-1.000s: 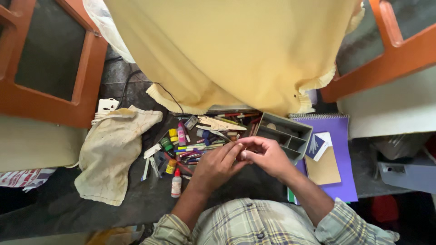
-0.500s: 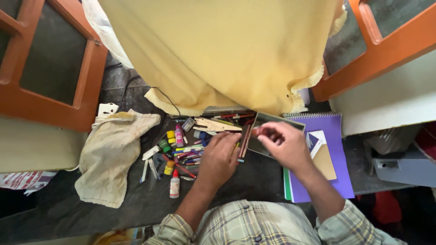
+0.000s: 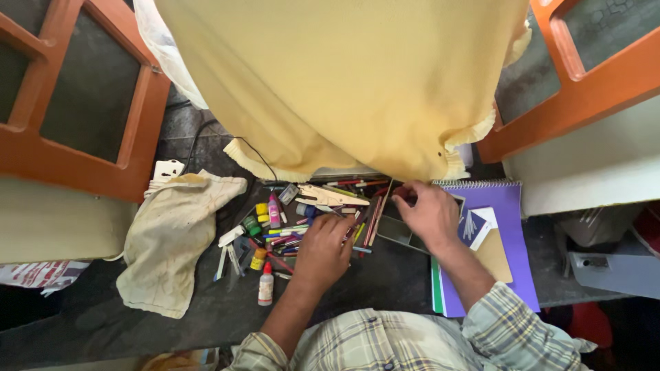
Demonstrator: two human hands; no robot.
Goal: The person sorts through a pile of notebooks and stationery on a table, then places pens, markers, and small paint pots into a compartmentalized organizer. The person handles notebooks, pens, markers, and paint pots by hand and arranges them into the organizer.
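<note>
left hand (image 3: pixel 323 251) fingers curled in pen pile (image 3: pixel 302 230), mid-desk, grip unclear | right hand (image 3: pixel 430 213) over grey tray (image 3: pixel 395 232) at notebook (image 3: pixel 509 227), grasp hidden | tip: pick single pens, drop flat in one slot

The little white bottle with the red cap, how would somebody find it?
Start at the stained cream cloth on the dark table. Just right of it lies a heap of pens and small paint pots. The glue bottle lies at the heap's near edge, beside the left hand: white, red-capped.
</note>
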